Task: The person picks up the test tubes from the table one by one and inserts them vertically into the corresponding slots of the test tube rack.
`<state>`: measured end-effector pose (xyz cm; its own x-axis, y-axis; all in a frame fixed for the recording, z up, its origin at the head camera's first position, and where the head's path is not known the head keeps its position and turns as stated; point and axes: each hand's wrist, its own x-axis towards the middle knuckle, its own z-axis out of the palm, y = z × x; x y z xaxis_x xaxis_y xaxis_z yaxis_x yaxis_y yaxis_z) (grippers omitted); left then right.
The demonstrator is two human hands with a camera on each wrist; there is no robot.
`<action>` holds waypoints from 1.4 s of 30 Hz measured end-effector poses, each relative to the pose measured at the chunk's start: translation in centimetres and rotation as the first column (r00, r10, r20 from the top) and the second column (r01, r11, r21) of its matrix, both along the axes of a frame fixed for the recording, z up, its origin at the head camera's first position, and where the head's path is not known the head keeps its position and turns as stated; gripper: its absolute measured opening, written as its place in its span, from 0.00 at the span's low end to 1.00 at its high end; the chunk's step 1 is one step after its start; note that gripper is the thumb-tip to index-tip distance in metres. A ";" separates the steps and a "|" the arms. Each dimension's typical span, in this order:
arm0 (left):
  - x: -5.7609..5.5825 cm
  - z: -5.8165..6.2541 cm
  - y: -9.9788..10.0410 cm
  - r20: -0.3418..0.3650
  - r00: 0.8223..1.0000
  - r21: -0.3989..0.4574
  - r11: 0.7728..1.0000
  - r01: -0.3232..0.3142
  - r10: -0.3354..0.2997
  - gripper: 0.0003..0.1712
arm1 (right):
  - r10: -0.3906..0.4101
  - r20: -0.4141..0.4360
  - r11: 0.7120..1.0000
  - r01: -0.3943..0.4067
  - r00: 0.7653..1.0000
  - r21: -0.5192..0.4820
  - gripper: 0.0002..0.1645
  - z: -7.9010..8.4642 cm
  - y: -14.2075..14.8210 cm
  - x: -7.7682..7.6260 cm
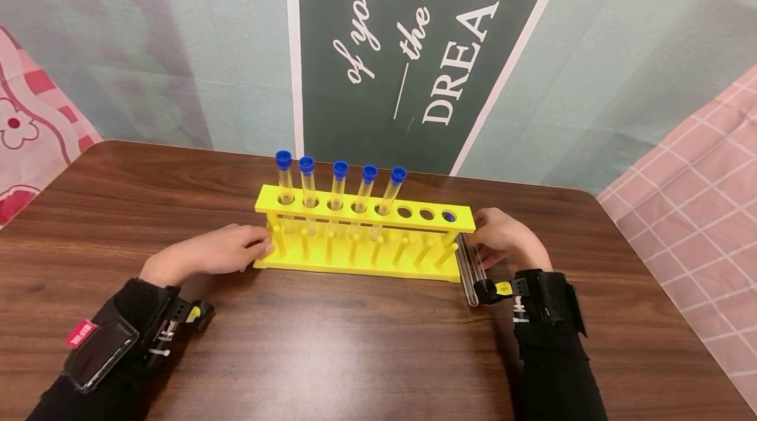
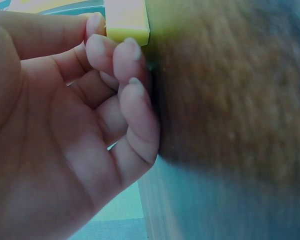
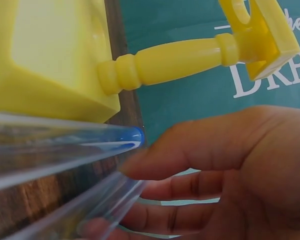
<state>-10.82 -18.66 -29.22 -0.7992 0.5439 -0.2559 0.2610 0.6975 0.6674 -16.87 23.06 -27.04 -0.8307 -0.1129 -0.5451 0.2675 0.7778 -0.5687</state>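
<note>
A yellow test tube rack (image 1: pixel 361 268) stands on the table, with several clear test tubes (image 1: pixel 337 194) under blue caps leaning in its left holes. At the rack's left end, my left hand (image 1: pixel 215 250) pinches the base corner (image 2: pixel 127 34) between thumb and curled fingers. By the right end, two more clear tubes lie side by side on the table. The inner tube (image 3: pixel 65 142), blue-capped, runs close along the rack's base. My right hand (image 1: pixel 503 234) pinches the outer tube (image 3: pixel 97 202) near its far end, thumb on top and fingers beneath; that end is hidden.
The brown wooden table (image 1: pixel 296 355) reaches back to a cloth backdrop (image 1: pixel 236 46) with white lettering. Three holes at the rack's right hold no tubes; a blue cap (image 1: pixel 449 217) shows through the last one. Pegs (image 1: pixel 353 250) line the rack's front.
</note>
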 end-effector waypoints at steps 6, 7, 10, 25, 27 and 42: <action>0.0 0.0 0.1 0.005 1.000 -0.008 1.000 -0.003 0.003 0.12 | 0.002 0.003 1.000 -0.002 1.000 -0.010 0.28 0.3 0.2 0.1; 0.0 0.0 0.1 0.006 1.000 -0.008 1.000 -0.003 0.003 0.12 | 0.002 0.003 1.000 -0.002 1.000 -0.013 0.28 0.4 0.2 0.1; 0.0 0.0 0.1 0.005 1.000 -0.008 1.000 -0.002 0.002 0.12 | 0.019 -0.001 1.000 -0.019 1.000 -0.014 0.26 0.6 0.4 0.2; 0.0 0.2 0.1 0.002 1.000 -0.010 1.000 0.003 -0.003 0.12 | 0.063 -0.068 0.998 -0.065 0.996 -0.026 0.21 2.3 0.8 0.9; 0.1 0.2 0.1 0.000 1.000 -0.008 1.000 0.005 -0.005 0.12 | 0.064 -0.089 0.997 -0.068 0.994 -0.044 0.21 2.6 1.0 1.1; 0.0 0.1 0.1 -0.009 1.000 -0.004 1.000 0.010 -0.010 0.12 | 0.117 -0.190 0.973 -0.151 0.975 -0.176 0.24 5.3 1.1 2.5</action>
<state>-10.78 -18.53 -29.09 -0.7960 0.5509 -0.2509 0.2742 0.6976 0.6619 -14.40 24.17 -21.78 -0.8824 -0.3157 -0.3490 0.0503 0.6741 -0.7369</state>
